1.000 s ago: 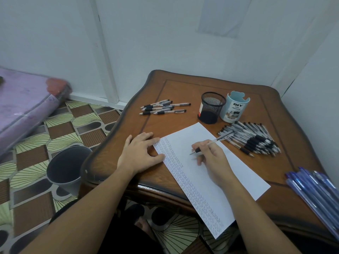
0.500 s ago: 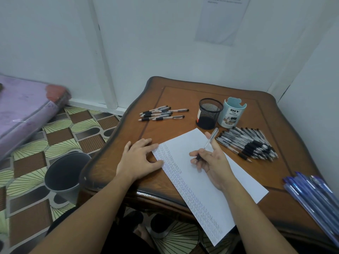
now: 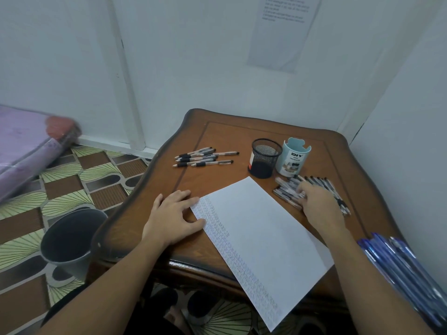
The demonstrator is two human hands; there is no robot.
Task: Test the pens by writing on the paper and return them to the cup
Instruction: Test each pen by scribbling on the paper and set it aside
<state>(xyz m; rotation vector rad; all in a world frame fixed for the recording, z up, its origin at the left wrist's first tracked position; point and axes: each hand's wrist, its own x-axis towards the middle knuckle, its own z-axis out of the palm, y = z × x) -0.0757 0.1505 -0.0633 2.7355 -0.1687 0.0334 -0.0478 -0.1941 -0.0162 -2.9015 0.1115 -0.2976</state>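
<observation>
Pens, black-grip, main pile (image 3: 287,192): lying flat on the table (image 3: 217,136), just right of the paper (image 3: 261,238) and just in front of the two cups.

Right hand (image 3: 316,201): reached over this pile, fingertips down among the barrels. Blur hides whether a pen is pinched or only touched, so I cannot tell.

Left hand (image 3: 173,220): spread flat, palm down, pressing the paper's left edge.

Paper: lies slantwise, with a band of small test marks along its left side and the rest blank.

Black mesh cup (image 3: 264,158) and pale blue organizer cup (image 3: 294,157): upright, side by side. No pens stand out of either.

Second lot of pens (image 3: 205,157): a small group, well apart at the table's far left.

Blue pens (image 3: 399,264): a bundle at the near right edge.

Step in hand, as judged: taking a pen from the main pile for testing.

Next move calls for: one pen singled out from its neighbours and its tip brought to blank paper beside the marks, with the sheet held down. The pen then goes into a cup.
</observation>
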